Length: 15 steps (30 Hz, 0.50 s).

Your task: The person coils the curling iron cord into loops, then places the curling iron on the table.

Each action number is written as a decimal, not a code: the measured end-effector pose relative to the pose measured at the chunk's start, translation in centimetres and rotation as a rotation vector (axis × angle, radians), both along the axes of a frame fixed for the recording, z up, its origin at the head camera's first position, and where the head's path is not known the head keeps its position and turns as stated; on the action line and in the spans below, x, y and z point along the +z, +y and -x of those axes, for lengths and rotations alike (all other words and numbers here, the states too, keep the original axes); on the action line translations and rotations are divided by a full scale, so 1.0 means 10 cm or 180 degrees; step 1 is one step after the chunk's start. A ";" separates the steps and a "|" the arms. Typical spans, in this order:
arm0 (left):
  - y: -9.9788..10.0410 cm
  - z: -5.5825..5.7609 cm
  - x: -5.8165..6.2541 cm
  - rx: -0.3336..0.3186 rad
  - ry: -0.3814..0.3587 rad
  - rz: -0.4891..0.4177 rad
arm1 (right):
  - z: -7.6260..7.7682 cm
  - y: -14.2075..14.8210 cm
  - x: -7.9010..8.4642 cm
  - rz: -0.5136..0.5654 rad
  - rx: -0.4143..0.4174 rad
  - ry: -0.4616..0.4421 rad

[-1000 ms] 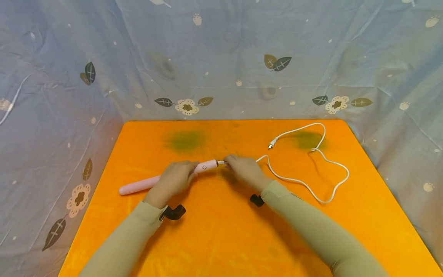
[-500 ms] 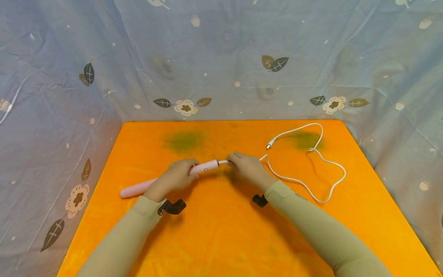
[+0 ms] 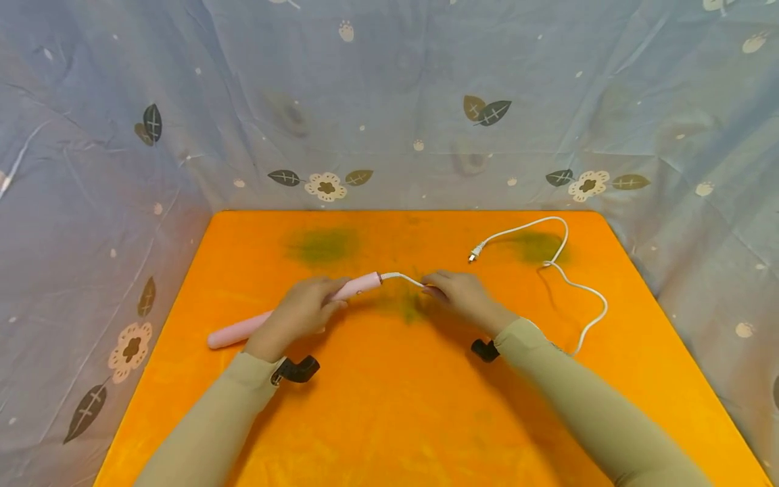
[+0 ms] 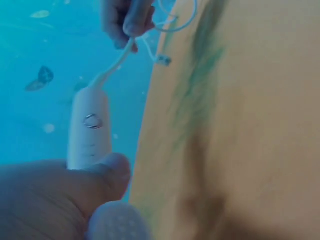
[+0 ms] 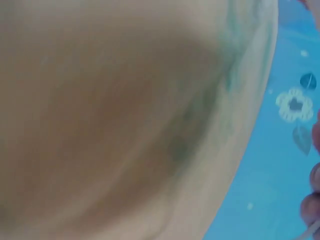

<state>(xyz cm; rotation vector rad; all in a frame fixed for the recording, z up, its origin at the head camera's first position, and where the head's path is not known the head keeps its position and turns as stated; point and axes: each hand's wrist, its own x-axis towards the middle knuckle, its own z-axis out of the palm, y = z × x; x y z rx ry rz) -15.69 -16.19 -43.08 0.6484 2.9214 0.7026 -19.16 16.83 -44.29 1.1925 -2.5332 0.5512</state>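
Observation:
A pink curling iron point(image 3: 358, 287) slants over the orange table, its rounded tip at the left and its cord end at the right. My left hand point(image 3: 298, 312) grips it around the middle. The left wrist view shows a ring-shaped button on the handle point(image 4: 90, 127), and a dotted lever point(image 4: 118, 222) just below my thumb. From the handle end a white cord point(image 3: 402, 276) arches across to my right hand point(image 3: 465, 297), which pinches it between thumb and fingers. In the right wrist view only some fingertips point(image 5: 312, 202) show at the right edge, beside a bit of cord.
The rest of the cord point(image 3: 593, 291) loops over the right side of the orange table point(image 3: 377, 419). Its two-pin plug point(image 3: 476, 255) lies toward the back. Grey-blue patterned cloth point(image 3: 389, 101) closes in the back and both sides.
My right hand has slid right along the cord, away from the handle, so a longer arched stretch shows between. My left hand keeps its grip, and the iron has rolled slightly.

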 end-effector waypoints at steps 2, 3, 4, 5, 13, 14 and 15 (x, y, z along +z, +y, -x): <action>-0.02 0.00 0.04 -0.0001 0.0244 -0.0005 | 0.03 0.10 -0.01 0.0048 -0.0005 -0.0009; -0.03 0.00 0.06 0.0003 0.0357 -0.0009 | 0.04 0.14 -0.01 0.0077 -0.0018 -0.0028; -0.04 0.00 0.08 0.0012 0.0438 -0.0029 | 0.05 0.19 -0.01 0.0113 -0.0038 -0.0077; -0.04 0.01 0.10 0.0028 0.0511 -0.0033 | 0.06 0.24 -0.02 0.0144 -0.0067 -0.0144; -0.07 0.06 0.23 0.0292 0.0792 -0.0170 | 0.02 0.47 -0.15 0.1111 -0.0483 -0.1135; -0.07 0.08 0.25 0.0313 0.0827 -0.0192 | 0.01 0.48 -0.16 0.1311 -0.0511 -0.1197; -0.06 0.09 0.26 0.0331 0.0852 -0.0210 | 0.00 0.48 -0.18 0.1481 -0.0529 -0.1209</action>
